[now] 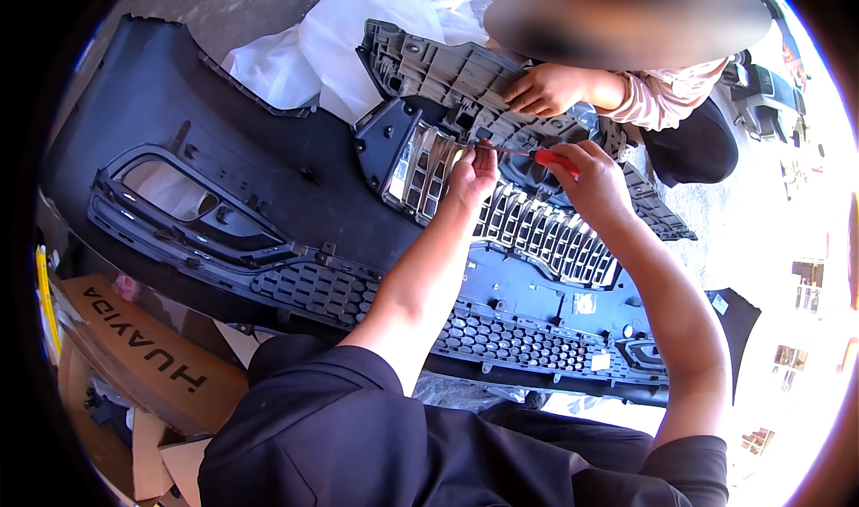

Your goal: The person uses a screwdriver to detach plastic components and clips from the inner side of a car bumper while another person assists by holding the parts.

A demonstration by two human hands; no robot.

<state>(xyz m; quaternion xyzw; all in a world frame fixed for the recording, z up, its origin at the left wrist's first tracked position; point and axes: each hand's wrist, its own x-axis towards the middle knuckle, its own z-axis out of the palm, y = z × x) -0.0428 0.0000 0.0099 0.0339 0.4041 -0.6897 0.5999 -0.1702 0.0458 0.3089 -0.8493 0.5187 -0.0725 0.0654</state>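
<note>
**Packaging and clutter around you**

At your 11 o'clock, crumpled white plastic sheeting [335, 46] lies by the bare grey floor [234, 4]. A brown cardboard box [152, 350] with dark print sits at your 8 o'clock; a yellow strip [47, 303] stands near 9. At your 2 o'clock, a grey-and-black object [768, 97] sits in glare, its kind unclear.

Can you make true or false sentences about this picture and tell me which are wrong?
1. The right hand holds a red-handled tool. True.
2. The left hand is on a cardboard box. False: it is up by the tool's thin shaft.
3. The big car bumper is dark. True.
4. The crumpled plastic sheet is green. False: it is white.
5. A co-worker's hand is at the grey panel. True.
</note>
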